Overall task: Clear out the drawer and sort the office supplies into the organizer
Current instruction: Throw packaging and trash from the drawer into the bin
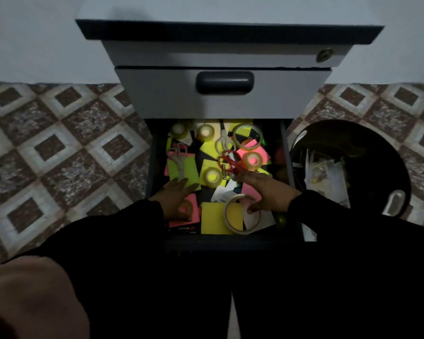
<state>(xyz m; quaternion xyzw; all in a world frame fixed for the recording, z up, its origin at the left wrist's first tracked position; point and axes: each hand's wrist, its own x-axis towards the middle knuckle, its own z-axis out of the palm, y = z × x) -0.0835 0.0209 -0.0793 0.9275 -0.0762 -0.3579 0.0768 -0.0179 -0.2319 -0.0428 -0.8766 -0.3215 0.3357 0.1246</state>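
Note:
The open drawer (157,152) of a grey cabinet is full of loose supplies. Inside lie neon green, yellow and pink sticky notes, several clear tape rolls, grey scissors (179,160), white scissors (222,143) and red scissors (230,165). My left hand (178,195) lies flat over a green note (181,172), fingers straight, beside a small tape roll (186,208) on a pink note. My right hand (267,192) reaches in with fingers stretched toward the red scissors, its thumb touching a large tape ring (230,223) over a yellow pad (212,221). No organizer is in view.
The shut upper drawer (224,83) with its dark handle overhangs the back of the open one. A black waste bin (348,165) holding paper scraps stands close on the right. Patterned floor tiles (71,155) surround the cabinet. My dark-clad legs fill the foreground.

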